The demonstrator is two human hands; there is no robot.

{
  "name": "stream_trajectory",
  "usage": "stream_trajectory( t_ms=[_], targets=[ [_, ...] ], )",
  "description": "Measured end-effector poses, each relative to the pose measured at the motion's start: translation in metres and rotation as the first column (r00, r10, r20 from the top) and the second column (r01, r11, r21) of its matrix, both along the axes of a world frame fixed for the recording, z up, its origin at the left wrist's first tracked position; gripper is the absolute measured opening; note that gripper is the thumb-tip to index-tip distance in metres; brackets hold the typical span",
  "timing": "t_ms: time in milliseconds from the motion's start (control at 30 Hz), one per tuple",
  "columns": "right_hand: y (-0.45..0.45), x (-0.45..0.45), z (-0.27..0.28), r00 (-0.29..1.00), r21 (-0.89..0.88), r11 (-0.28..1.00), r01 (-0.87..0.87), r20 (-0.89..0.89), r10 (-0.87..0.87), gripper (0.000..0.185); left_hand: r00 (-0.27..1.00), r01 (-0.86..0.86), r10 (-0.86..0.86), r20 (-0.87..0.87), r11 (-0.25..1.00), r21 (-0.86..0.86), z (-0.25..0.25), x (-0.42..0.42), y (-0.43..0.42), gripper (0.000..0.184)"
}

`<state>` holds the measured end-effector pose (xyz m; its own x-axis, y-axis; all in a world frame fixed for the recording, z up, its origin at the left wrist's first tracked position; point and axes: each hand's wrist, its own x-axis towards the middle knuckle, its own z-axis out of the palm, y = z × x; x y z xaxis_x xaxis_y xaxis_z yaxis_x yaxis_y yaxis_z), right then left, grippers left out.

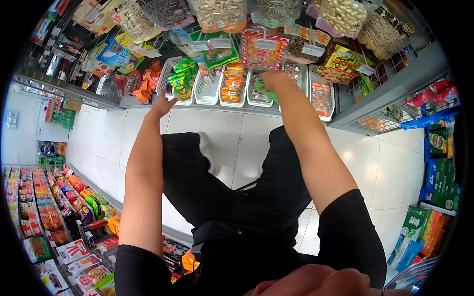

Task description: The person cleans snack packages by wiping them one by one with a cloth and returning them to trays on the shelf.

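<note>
My left hand is at the front left corner of a white plastic basket that holds green snack packets. Its thumb is spread from the fingers; whether it touches the rim I cannot tell. Farther right, my right hand is closed on a green cloth, which hangs over a white basket of small dark packets. Between my hands stand a nearly bare white basket and another basket with orange packets.
Large bags of seeds and nuts hang above the baskets. A grey shelf post rises at right. Snack racks line the lower left, and stacked boxes stand at far right. Pale floor tiles lie below the shelf.
</note>
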<state>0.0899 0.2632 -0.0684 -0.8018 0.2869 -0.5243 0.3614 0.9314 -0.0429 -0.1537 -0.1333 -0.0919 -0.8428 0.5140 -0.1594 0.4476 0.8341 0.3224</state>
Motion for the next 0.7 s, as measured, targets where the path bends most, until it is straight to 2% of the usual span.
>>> stream_trajectory(
  t_ms=[67, 133, 267, 300, 333, 367, 400, 433, 467, 533, 567, 667, 700],
  targets=[
    [-0.004, -0.012, -0.016, 0.996, 0.063, 0.998, 0.031, -0.09, -0.025, 0.041, 0.999, 0.014, -0.013, -0.032, 1.0, 0.021, -0.009, -0.009, -0.001, 0.083],
    [-0.003, -0.02, -0.032, 0.983, 0.038, 0.992, 0.117, -0.143, -0.11, 0.041, 0.997, 0.035, -0.029, -0.069, 0.996, 0.087, -0.02, -0.014, -0.001, 0.083],
    [0.003, -0.019, -0.045, 0.981, 0.005, 0.987, 0.159, -0.114, -0.158, 0.043, 0.993, 0.055, -0.048, -0.109, 0.997, 0.063, -0.042, -0.035, -0.011, 0.084],
    [0.001, -0.015, -0.038, 0.987, -0.007, 0.99, 0.138, -0.087, -0.138, 0.044, 0.997, 0.044, -0.043, -0.061, 0.999, 0.024, -0.04, -0.037, -0.011, 0.084],
    [0.0, -0.011, -0.032, 0.991, -0.02, 0.993, 0.117, -0.061, -0.118, 0.045, 0.972, 0.163, -0.165, -0.166, 0.986, -0.027, -0.046, -0.049, -0.015, 0.082],
    [-0.003, -0.011, -0.032, 0.995, -0.041, 0.995, 0.09, -0.04, -0.092, 0.046, 0.963, 0.19, -0.212, -0.165, 0.972, -0.14, -0.056, -0.064, -0.012, 0.08],
    [-0.006, -0.012, -0.03, 1.0, -0.047, 0.999, -0.015, 0.018, 0.015, 0.047, 0.954, 0.215, -0.258, -0.154, 0.944, -0.252, -0.042, -0.062, -0.002, 0.078],
    [-0.009, -0.013, -0.032, 0.99, -0.062, 0.991, -0.119, 0.067, 0.123, 0.048, 0.939, 0.317, -0.334, -0.076, 0.931, -0.181, -0.046, -0.077, 0.006, 0.077],
    [-0.011, -0.02, -0.037, 0.985, -0.119, 0.981, -0.152, 0.062, 0.16, 0.048, 0.948, 0.297, -0.311, -0.072, 0.941, -0.165, -0.057, -0.089, 0.02, 0.071],
    [-0.019, -0.031, -0.059, 0.972, -0.251, 0.945, -0.207, 0.054, 0.228, 0.049, 0.979, 0.2, -0.195, -0.058, 0.973, 0.112, -0.059, -0.065, 0.048, 0.065],
    [-0.022, -0.036, -0.063, 0.969, -0.245, 0.947, -0.208, 0.081, 0.234, 0.049, 0.986, 0.154, -0.163, 0.027, 0.967, 0.204, -0.076, -0.061, 0.059, 0.061],
    [-0.041, -0.047, -0.078, 0.951, -0.249, 0.947, -0.205, 0.179, 0.253, 0.05, 0.901, 0.423, -0.422, 0.096, 0.906, 0.018, -0.133, -0.059, 0.064, 0.06],
    [-0.044, -0.048, -0.084, 0.937, -0.245, 0.947, -0.21, 0.225, 0.266, 0.05, 0.884, 0.426, -0.428, 0.187, 0.903, 0.05, -0.141, -0.061, 0.067, 0.061]
  ],
)
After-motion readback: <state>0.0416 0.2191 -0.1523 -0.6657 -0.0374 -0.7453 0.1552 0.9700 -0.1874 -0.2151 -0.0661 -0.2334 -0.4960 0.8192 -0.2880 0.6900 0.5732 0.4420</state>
